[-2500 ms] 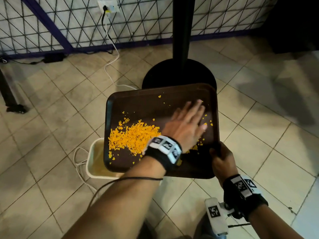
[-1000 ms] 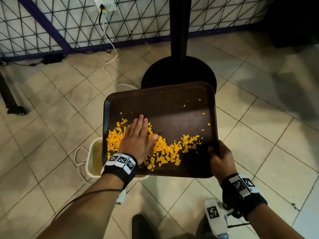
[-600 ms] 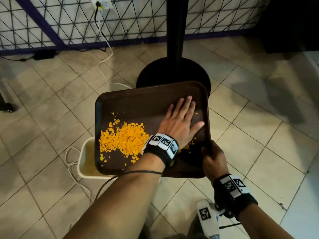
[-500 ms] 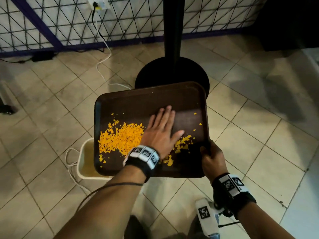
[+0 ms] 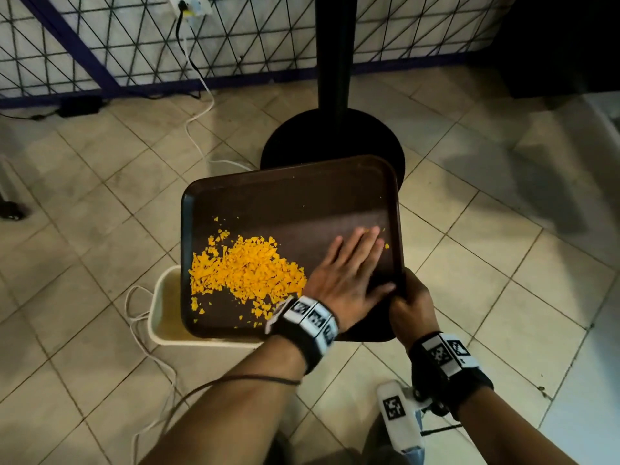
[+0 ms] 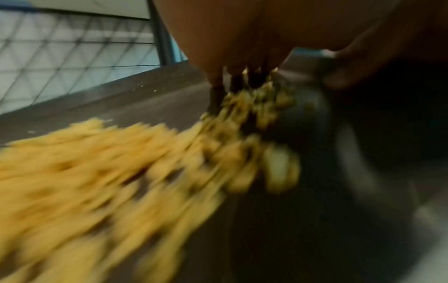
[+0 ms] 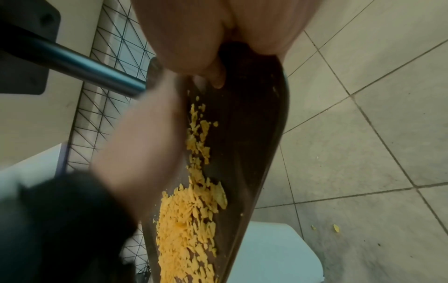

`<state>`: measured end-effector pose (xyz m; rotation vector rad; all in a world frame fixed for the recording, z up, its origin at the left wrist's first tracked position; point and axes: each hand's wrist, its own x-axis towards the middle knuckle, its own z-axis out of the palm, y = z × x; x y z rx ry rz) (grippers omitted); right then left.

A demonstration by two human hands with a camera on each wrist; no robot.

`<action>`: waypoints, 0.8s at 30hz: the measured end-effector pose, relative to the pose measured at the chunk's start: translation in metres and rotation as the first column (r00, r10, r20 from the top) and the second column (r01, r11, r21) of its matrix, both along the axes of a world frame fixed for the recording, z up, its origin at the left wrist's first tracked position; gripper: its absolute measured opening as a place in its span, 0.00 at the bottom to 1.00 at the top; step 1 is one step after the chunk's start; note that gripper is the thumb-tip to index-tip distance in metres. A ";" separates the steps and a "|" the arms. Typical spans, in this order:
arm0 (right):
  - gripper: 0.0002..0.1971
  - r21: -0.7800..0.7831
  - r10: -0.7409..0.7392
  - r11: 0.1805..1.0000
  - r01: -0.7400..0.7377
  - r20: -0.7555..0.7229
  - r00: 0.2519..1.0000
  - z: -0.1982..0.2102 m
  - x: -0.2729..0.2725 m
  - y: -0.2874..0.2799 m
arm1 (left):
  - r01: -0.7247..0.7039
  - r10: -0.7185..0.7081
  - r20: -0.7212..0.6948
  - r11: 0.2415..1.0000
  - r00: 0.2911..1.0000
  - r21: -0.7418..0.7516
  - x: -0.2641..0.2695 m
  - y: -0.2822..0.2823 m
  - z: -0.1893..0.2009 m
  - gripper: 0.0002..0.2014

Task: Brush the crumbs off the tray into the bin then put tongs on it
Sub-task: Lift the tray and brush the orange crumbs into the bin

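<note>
A dark brown tray [image 5: 288, 196] is held above the floor, its left near corner over a cream bin [image 5: 164, 307]. Orange crumbs [image 5: 246, 271] lie heaped on the tray's left half. My left hand [image 5: 349, 270] lies flat on the tray's right part with straight fingers, beside the heap. My right hand [image 5: 407, 303] grips the tray's right near edge. The right wrist view shows the tray [image 7: 254, 134] edge-on with the crumbs [image 7: 189, 220] and the bin [image 7: 274, 254] below. The left wrist view is blurred, with crumbs [image 6: 101, 181] under my fingers [image 6: 218, 76]. No tongs are in view.
A black pole on a round base [image 5: 332, 142] stands just behind the tray. A wire-mesh fence [image 5: 100, 38] runs along the back, with a white cable [image 5: 201, 105] trailing over the tiled floor to the bin. A few crumbs [image 7: 335, 227] lie on the tiles.
My left hand has been sweeping back and forth over the tray and now lies at the right side again. The crumbs are gathered more tightly at the left. My right hand keeps its grip.
</note>
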<state>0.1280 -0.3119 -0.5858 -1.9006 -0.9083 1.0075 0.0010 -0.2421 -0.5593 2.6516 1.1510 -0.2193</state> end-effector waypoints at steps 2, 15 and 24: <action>0.23 0.010 -0.012 1.000 0.012 -0.005 1.000 -0.003 0.000 -0.001 | 0.013 -0.015 -0.081 1.000 0.997 -0.018 -0.036 -0.012 -0.009 0.38; 0.14 0.014 0.025 1.000 -0.024 -0.053 0.998 0.004 0.001 0.004 | 0.116 -0.114 -0.046 0.992 0.992 0.041 -0.022 -0.029 -0.016 0.36; 0.15 -0.037 -0.010 0.999 0.008 -0.053 0.999 -0.006 0.000 0.001 | -0.018 0.024 -0.171 0.999 0.985 0.038 -0.134 -0.028 -0.020 0.34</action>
